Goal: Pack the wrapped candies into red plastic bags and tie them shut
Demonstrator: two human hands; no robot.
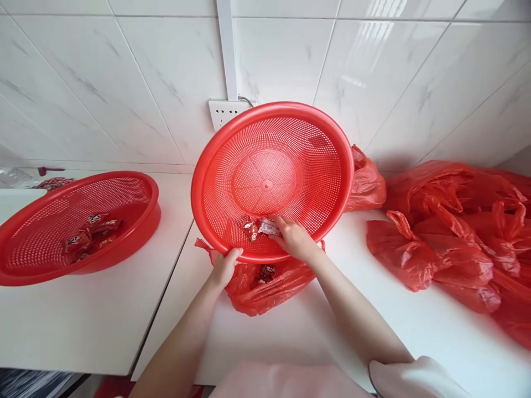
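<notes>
A red perforated basket (265, 166) is tilted toward me, its near rim over an open red plastic bag (259, 296). My left hand (226, 268) grips that near rim at its left, thumb on top. Inside the basket, my right hand (292, 237) has its fingers on a whitish wrapped packet (269, 227) near the low side. Just left of it lies a red wrapped piece (250, 230). Dark red wrapped pieces (266, 273) show in the bag's opening below the rim.
A second red basket (153, 213) on the left holds several red packets (93, 235). Filled red bags (452, 249) are heaped on the right, and another bag (367, 185) stands behind the tilted basket. A wall socket (224, 112) is at the back. A seam runs between the tables.
</notes>
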